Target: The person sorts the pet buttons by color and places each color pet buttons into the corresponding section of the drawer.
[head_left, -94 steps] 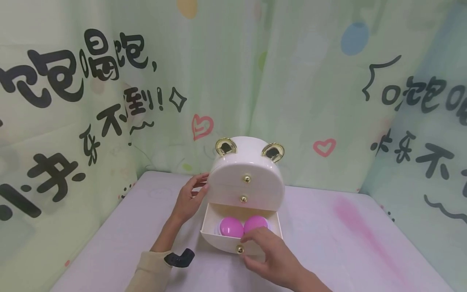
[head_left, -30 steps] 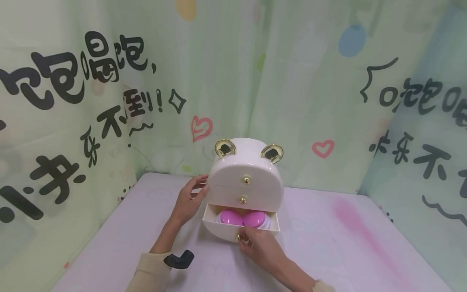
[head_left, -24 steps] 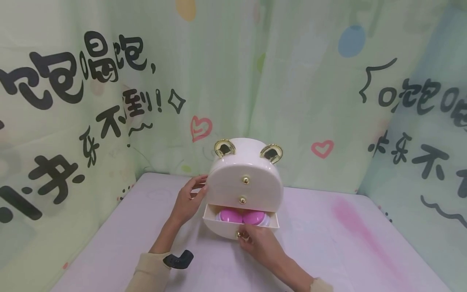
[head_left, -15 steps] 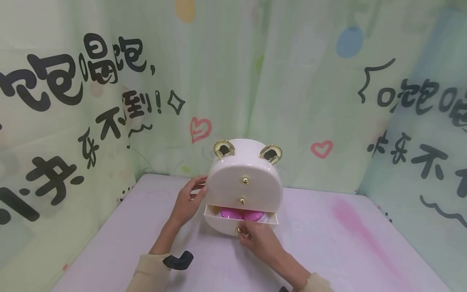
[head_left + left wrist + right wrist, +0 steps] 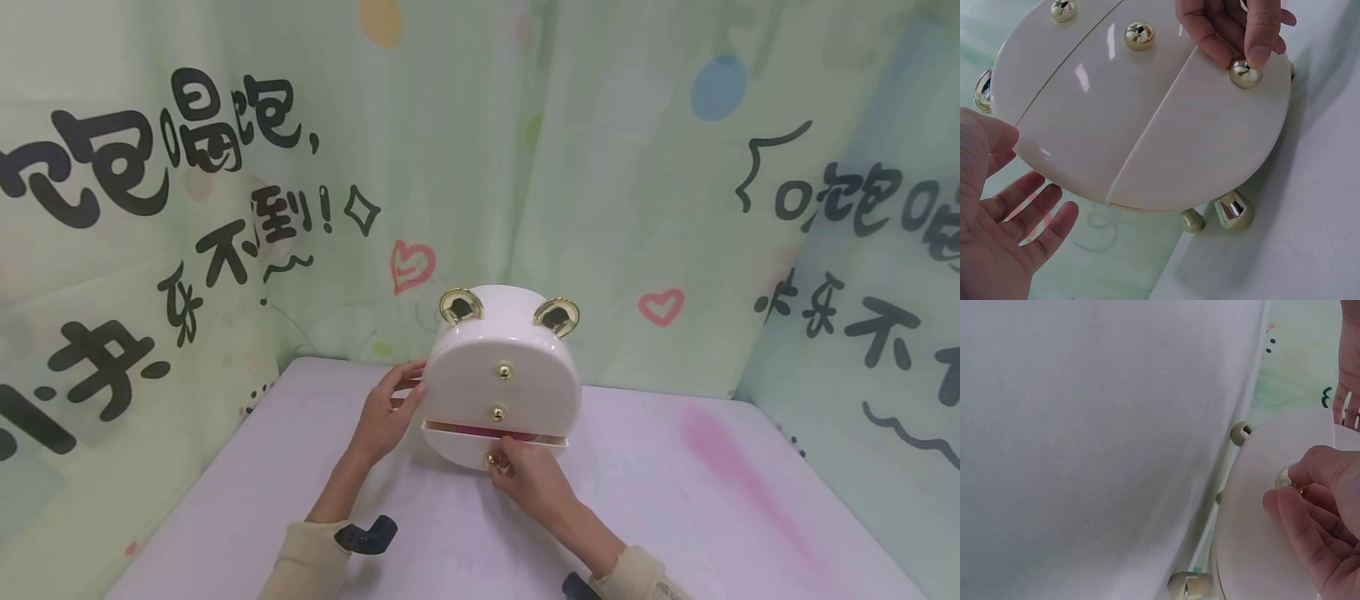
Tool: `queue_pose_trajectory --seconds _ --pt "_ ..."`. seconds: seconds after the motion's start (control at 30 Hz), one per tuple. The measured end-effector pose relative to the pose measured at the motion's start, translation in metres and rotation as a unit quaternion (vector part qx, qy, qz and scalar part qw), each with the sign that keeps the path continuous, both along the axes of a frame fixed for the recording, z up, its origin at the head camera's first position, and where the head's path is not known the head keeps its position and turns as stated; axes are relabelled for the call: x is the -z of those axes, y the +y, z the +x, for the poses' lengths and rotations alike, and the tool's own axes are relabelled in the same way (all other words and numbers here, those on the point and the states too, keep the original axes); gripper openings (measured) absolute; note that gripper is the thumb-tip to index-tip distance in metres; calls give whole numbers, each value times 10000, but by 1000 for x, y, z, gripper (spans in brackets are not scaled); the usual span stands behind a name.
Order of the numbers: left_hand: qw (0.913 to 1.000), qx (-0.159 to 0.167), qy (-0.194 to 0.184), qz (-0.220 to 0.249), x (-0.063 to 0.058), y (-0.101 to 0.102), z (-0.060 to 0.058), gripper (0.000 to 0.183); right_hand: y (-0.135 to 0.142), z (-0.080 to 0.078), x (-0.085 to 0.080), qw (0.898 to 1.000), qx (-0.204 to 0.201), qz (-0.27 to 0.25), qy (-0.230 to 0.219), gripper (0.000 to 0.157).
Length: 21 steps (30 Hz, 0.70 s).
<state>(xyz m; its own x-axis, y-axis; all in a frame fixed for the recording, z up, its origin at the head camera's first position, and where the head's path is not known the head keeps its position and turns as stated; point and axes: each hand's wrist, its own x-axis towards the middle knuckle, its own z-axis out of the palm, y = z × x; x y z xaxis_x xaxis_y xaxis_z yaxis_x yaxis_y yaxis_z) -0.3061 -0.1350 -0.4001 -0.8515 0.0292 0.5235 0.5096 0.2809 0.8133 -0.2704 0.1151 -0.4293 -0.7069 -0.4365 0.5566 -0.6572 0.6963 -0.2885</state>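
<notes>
A rounded white drawer box [image 5: 502,354] with gold-rimmed ears stands on the table, its bottom drawer [image 5: 453,450] out by a narrow slit. Pink [image 5: 480,431] shows through that slit; the rest of the drawer's contents is hidden. My right hand [image 5: 536,479] pinches the drawer's gold knob [image 5: 1245,75] between thumb and fingers, as the left wrist view shows. At the box's left side is my left hand [image 5: 384,421], fingers spread and loosely bent. Its thumb meets the box's edge in the left wrist view.
Two more gold knobs [image 5: 498,412] sit on the upper drawers' fronts. Gold feet [image 5: 1234,209] hold the box off the pale table [image 5: 652,500]. Behind and at both sides hangs a printed green curtain [image 5: 600,208]. Dark wrist devices [image 5: 367,535] are on the sleeves.
Earlier the drawer stood well out with two pink-topped round things visible. The right hand took its knob and pushed the drawer inward, hiding most of them. The left hand stayed put.
</notes>
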Motion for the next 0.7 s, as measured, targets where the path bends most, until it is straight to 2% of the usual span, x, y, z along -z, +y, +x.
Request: queue_pose_trajectory --seconds 0.7 --pt "10000 -6 43 35 -1 0 0 35 -2 -14 8 9991 54 -347 233 22"
